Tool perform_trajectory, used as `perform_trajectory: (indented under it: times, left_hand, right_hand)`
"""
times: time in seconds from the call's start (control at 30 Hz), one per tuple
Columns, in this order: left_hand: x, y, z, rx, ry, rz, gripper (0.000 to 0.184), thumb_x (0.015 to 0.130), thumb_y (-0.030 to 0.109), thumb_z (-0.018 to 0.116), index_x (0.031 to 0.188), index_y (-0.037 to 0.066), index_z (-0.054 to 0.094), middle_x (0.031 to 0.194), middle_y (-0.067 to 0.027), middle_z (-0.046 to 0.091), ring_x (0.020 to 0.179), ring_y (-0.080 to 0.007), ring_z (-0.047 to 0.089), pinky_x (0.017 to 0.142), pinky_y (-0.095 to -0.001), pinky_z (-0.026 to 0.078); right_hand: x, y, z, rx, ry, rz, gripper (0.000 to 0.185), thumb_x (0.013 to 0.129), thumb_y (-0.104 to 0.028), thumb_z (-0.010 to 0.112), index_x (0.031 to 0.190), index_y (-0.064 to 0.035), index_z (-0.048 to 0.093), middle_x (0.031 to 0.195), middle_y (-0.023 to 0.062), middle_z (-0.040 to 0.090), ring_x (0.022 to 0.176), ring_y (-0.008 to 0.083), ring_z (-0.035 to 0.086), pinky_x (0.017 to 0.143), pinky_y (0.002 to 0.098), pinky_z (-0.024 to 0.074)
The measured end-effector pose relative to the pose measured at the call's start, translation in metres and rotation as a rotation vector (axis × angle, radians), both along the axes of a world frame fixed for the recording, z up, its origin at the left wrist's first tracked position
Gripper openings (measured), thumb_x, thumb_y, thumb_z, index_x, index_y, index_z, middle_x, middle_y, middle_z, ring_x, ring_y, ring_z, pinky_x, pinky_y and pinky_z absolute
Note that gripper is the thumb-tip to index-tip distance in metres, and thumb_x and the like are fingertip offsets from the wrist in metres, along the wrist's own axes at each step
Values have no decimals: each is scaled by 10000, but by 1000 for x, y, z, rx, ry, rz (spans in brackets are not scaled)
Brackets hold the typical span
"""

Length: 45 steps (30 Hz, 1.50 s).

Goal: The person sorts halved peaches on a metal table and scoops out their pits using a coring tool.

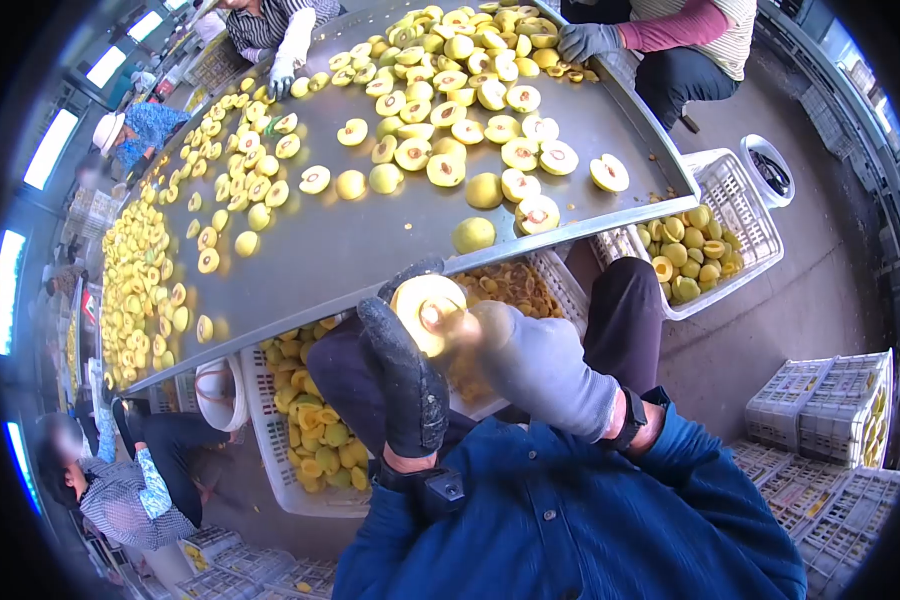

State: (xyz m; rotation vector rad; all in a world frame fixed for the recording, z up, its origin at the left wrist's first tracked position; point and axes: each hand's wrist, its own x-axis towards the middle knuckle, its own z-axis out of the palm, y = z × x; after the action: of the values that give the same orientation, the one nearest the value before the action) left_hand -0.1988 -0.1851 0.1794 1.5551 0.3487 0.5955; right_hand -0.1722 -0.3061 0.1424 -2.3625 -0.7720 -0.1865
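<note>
My left hand [407, 375], in a black glove, is closed around a halved yellow peach [425, 305]. Its cut face is turned up, with a brownish stone or stone hollow at the centre. From the right, my right hand [540, 360], in a grey glove, reaches to the cut face with its fingers curled together. Glare and blur at the fingertips hide whatever they may hold. Both hands are over my lap, just before the near edge of a metal table [370, 255]. Many peach halves [447, 168] lie on that table.
A crate of peaches [315, 430] stands by my left knee, another crate [760, 240] to the right. Below my hands a bin holds brownish scraps [515, 285]. A white bucket [767, 170] and stacked crates [820, 405] are at the right. Several gloved co-workers sit around the table.
</note>
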Motion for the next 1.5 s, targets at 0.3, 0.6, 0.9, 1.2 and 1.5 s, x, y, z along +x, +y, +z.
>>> perform_trajectory:
  times: [0.3,0.6,0.9,1.2,1.5]
  left_hand:
    - [10,-8,-11,172,-3,43,550,1074,371,310,1123,-38,674,1030,-108,710,898,-186,657,834,-311,501]
    - [0,-5,-3,485,297,27,517,1071,375,327,1245,-43,575,1198,-149,617,1098,-197,584,932,-358,470]
    - [7,-22,-11,198,120,132,605,1061,462,232,1237,46,633,1158,-117,680,1013,-245,652,892,-343,486]
    - [7,-19,-14,394,109,112,576,1065,439,216,1284,57,587,1191,-132,655,1041,-261,637,914,-369,471]
    - [3,-23,-4,515,294,72,538,1071,410,233,1297,52,565,1247,-128,628,1091,-264,624,964,-353,462]
  right_hand:
    - [0,-4,6,105,129,62,222,890,-212,594,878,-24,475,615,154,614,544,355,636,472,440,488]
    - [12,-12,-3,37,300,146,264,953,-292,528,964,-39,454,621,183,609,588,396,644,507,491,505]
    - [9,-14,0,476,664,248,310,894,-228,609,1108,-23,516,797,230,649,770,390,669,646,445,521]
    - [6,-6,-6,277,325,108,228,874,-197,623,943,-51,463,581,194,559,592,416,615,523,520,467]
    - [18,-18,-1,224,307,224,250,853,-142,622,975,-12,448,644,182,601,626,387,650,528,484,494]
